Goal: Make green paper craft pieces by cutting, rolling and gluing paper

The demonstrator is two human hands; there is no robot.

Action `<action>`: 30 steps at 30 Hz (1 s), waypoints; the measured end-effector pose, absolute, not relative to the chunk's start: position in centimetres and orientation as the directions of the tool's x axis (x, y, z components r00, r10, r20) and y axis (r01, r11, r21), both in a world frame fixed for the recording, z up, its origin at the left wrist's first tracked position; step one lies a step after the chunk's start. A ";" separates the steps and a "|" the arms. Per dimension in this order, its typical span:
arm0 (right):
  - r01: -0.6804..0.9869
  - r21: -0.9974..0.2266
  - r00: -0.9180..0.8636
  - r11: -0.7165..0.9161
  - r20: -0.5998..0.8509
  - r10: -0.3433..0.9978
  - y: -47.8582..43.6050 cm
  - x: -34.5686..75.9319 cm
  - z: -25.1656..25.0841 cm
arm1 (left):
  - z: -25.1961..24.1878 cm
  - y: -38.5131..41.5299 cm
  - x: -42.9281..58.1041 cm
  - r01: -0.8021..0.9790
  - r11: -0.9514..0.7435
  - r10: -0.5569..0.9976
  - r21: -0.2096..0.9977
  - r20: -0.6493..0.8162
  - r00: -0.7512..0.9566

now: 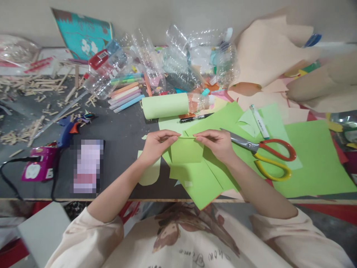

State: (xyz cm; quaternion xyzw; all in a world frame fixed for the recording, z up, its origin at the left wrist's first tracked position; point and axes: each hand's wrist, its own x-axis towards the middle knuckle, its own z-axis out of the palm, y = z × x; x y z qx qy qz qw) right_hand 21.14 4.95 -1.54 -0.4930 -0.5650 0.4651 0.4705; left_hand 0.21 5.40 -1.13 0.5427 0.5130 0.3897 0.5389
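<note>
A small piece of light green paper (186, 150) is held up by its top edge above larger green sheets (200, 178) on the dark table (122, 137). My left hand (156, 143) pinches its left top corner with closed fingers. My right hand (216, 142) pinches the right top corner the same way. Just right of my right hand lie scissors (267, 154) with a red and a yellow handle, blades pointing at the hand. A bottle wrapped in green paper (167, 105) lies behind the hands, with a black pen (195, 118) beside it.
Clear plastic bottles (178, 59) pile at the back. Pastel chalk sticks (125, 96) and wooden stick scraps (33, 89) lie at left, with a blue glue gun (69, 128) and a purple box (41, 163). A white marker (259, 121) and beige paper (267, 52) are at right.
</note>
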 end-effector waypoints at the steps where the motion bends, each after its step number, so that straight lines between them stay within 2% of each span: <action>1: 0.124 -0.989 -0.072 0.079 0.071 0.995 4.9 21.1 -1.5 | -1.2 5.4 0.2 0.139 0.095 0.976 0.986 -0.120 0.182; 6: 0.104 -0.994 -0.100 0.043 0.032 0.994 4.5 20.6 -1.6 | -1.2 5.3 0.1 0.230 0.026 0.965 0.973 -0.084 0.249; 11: 0.005 -0.998 -0.127 -0.058 -0.058 0.990 4.2 20.1 -1.4 | -1.1 5.3 0.2 0.287 -0.065 0.967 0.956 -0.010 0.253; 21: 0.009 -0.990 -0.142 -0.140 -0.140 0.980 4.2 19.9 -1.3 | -1.1 5.2 0.2 0.321 -0.033 0.970 0.947 -0.047 0.239; 30: -0.016 -0.993 -0.132 -0.118 -0.115 0.985 4.2 19.8 -1.4 | -1.0 5.1 0.2 0.313 -0.023 0.970 0.950 -0.054 0.236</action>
